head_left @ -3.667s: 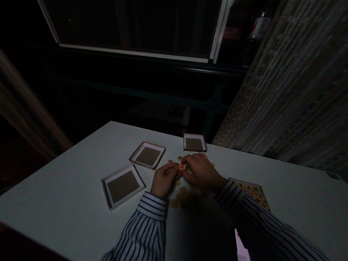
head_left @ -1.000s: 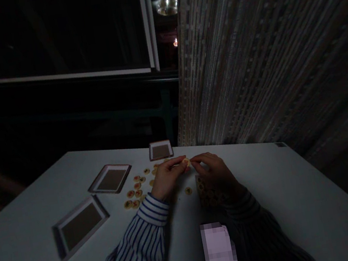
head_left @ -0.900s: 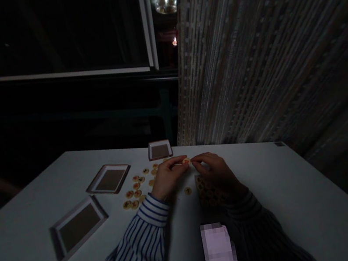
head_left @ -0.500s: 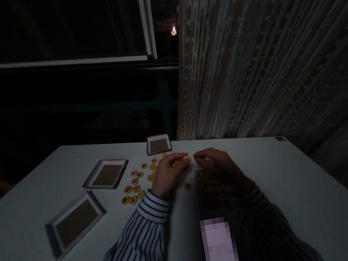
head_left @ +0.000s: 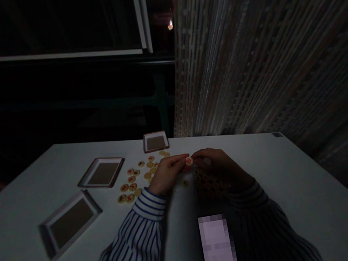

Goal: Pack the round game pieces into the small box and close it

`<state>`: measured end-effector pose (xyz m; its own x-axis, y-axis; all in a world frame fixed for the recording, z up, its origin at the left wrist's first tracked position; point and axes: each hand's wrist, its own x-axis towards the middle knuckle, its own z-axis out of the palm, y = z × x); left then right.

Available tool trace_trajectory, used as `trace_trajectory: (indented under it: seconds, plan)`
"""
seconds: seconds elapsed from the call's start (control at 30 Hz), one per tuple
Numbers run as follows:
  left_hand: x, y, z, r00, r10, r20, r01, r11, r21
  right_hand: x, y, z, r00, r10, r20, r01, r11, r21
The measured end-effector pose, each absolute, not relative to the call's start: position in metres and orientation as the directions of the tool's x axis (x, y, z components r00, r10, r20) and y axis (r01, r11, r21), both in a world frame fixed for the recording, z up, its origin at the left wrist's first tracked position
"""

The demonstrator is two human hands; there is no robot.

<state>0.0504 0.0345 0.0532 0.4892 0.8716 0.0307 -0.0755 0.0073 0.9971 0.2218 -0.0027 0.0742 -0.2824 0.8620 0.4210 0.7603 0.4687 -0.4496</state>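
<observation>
Between my two hands is a round xiangqi piece [head_left: 189,161], its face marked with a red character. My left hand [head_left: 167,172] pinches it from the left between thumb and fingers. From the right, the bent fingers of my right hand [head_left: 217,163] meet its edge. Below my right hand sits a group of xiangqi pieces [head_left: 208,185] in close rows, dim and partly covered by that hand. One single piece [head_left: 185,183] lies between my wrists. Left of my left hand, several loose pieces [head_left: 131,179] are scattered, some with red or dark characters, some blank side up.
A shallow box part [head_left: 84,194] lies at the left of the white table [head_left: 21,236], with another tray-like box part [head_left: 79,185] behind it and a smaller one [head_left: 157,149] at the far edge. A string curtain [head_left: 230,49] hangs behind. A blurred pale rectangle [head_left: 217,248] is near me.
My right fingers have moved left to meet the piece in my left hand. Its red-marked face now shows. The whole view has shifted slightly.
</observation>
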Motion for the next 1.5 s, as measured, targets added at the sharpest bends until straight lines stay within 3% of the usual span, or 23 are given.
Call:
trace_trajectory:
  seconds: [0.17,0.47,0.97,1.5]
  plan:
    - [0.049,0.034,0.052,0.537,0.843,0.035,-0.077,0.008,0.997,0.223,-0.003,0.073,-0.272,0.872,0.408,0.760,0.454,-0.464]
    - [0.052,0.034,0.051,0.417,0.909,0.017,-0.109,0.032,0.994,0.222,-0.005,0.075,-0.265,0.891,0.369,0.720,0.437,-0.539]
    - [0.051,0.031,0.050,0.483,0.874,0.050,-0.053,-0.027,0.998,0.222,-0.006,0.072,-0.311,0.884,0.348,0.712,0.460,-0.531]
    - [0.055,0.032,0.044,0.425,0.905,0.014,-0.035,0.001,0.999,0.223,-0.011,0.076,-0.320,0.902,0.290,0.751,0.428,-0.503]
